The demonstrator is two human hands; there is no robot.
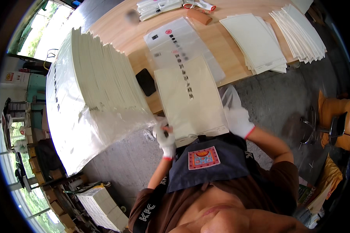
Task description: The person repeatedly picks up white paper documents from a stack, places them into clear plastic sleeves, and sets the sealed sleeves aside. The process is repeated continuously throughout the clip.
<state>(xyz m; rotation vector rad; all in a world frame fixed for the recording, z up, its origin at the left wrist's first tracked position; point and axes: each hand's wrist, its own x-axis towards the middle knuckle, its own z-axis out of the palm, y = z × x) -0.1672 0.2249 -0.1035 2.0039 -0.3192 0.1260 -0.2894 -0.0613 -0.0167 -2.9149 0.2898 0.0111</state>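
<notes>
A cream paper sheaf (194, 105) lies in front of me, partly over the table's near edge, with its lower end by my apron. The clear printed plastic bag (217, 72) covers its upper part and reaches back across the table. My left hand (165, 136), in a white knit glove, is closed at the sheaf's lower left edge; its fingertips are partly hidden. On the opposite edge, my gloved right hand (238, 120) has its fingers pressed together along the sheaf. Loose clear film rises beside those right fingers.
A tall plastic-wrapped stack of cream paper (109, 73) stands at left, beside a black phone (145, 82). Two fanned paper piles (254, 42) (299, 33) lie at right. Packaged white bundles (159, 7), a brown block (199, 17) and red-handled scissors (200, 5) lie at the back.
</notes>
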